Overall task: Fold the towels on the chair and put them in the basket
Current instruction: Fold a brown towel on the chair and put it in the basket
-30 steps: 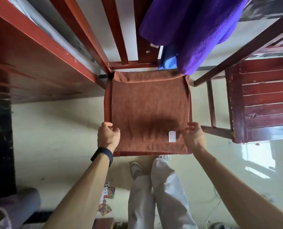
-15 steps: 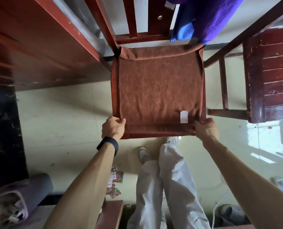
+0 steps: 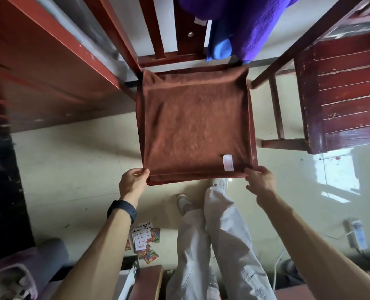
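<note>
Brown towel (image 3: 195, 126) covers the chair (image 3: 158, 59) seat, spread flat, reaching away from both hands toward the backrest. The left hand (image 3: 132, 184) pinches the towel's near-left corner between thumb and curled fingers, so the cloth runs forward and to the right of it. The right hand (image 3: 259, 182) sits at the near-right corner with its thumb on the hem and its fingers loosely spread below the edge (whether it truly grips the cloth I cannot tell). A white label (image 3: 227, 162) lies on the towel just ahead and to the left of the right hand. Well beyond both hands, a purple towel (image 3: 255, 24) and a blue towel (image 3: 218, 48) hang over the backrest. Playing cards (image 3: 144, 239) lie on the floor behind the left hand, beside its forearm.
</note>
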Available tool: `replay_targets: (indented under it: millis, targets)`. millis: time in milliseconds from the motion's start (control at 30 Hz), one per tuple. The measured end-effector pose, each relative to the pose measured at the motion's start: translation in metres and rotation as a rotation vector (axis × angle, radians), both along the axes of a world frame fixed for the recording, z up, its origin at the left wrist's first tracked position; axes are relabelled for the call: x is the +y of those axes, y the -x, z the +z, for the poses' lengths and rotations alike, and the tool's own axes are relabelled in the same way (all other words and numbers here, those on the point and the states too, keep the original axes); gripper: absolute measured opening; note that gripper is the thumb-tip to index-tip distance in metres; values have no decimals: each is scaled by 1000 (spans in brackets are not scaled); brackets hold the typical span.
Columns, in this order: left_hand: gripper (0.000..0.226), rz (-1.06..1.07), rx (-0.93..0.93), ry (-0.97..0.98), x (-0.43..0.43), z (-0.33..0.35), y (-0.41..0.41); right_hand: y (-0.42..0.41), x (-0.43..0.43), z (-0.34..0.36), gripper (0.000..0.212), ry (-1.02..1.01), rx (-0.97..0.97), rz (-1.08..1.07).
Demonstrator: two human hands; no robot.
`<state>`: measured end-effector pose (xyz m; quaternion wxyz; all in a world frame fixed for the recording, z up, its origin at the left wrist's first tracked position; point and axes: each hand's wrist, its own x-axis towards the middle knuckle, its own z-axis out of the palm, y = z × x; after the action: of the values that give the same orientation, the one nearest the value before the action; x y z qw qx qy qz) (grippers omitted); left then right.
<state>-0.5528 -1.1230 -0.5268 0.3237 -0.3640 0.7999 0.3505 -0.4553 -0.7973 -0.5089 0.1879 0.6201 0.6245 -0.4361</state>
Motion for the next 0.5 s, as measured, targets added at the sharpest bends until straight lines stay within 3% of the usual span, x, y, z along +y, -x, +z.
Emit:
replay_targets:
  millis: [133, 233, 400, 500]
  targets:
    - [20, -167, -81, 167, 11, -8, -3, -11, -8, -31, 22, 22, -47, -1]
    - [24, -154, -162, 160, 15, -14, -6, -15, -5, -49, 39, 26, -26, -22]
    - [16, -193, -103, 254, 17, -4, -11, -13, -1, -46, 17, 18, -23, -34]
    - [15, -69, -99, 166, 22, 0, -17, -15, 4, -39, 11, 17, -18, -60]
